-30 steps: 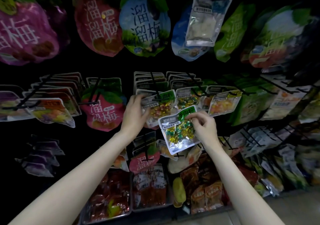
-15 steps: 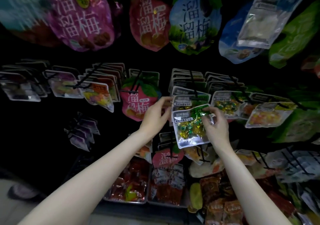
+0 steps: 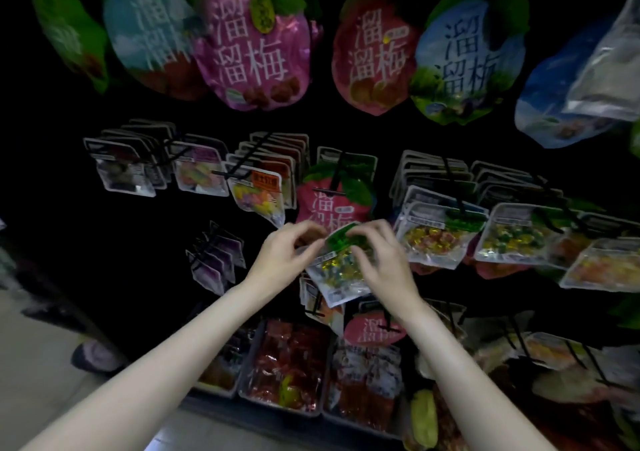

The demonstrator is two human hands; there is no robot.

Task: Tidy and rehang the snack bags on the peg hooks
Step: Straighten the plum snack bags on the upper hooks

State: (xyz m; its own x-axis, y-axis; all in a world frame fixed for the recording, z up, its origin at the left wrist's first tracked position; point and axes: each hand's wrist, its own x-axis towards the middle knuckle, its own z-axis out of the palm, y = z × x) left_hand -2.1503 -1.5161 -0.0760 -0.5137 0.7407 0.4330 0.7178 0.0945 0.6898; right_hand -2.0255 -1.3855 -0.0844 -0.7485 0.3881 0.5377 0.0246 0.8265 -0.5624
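A clear candy bag with a green header (image 3: 341, 275) is held in front of the display, tilted, below the red plum bag (image 3: 334, 204). My left hand (image 3: 285, 256) pinches its upper left corner and my right hand (image 3: 379, 260) grips its green top edge from the right. Whether the bag sits on a peg is hidden by my fingers. To the right, a peg hook (image 3: 457, 194) carries a row of similar candy bags (image 3: 433, 239), and another row of the same kind of bags (image 3: 512, 242) hangs further right.
Big plum snack bags (image 3: 252, 48) hang along the top row. More small bags on pegs (image 3: 256, 190) fill the left of the middle row. Trays of red packets (image 3: 287, 364) stand at the bottom. A shoe (image 3: 93, 355) shows on the floor at the left.
My view swung left and down. Both hands came together on the candy bag and carried it left, away from the peg row where it was held before.
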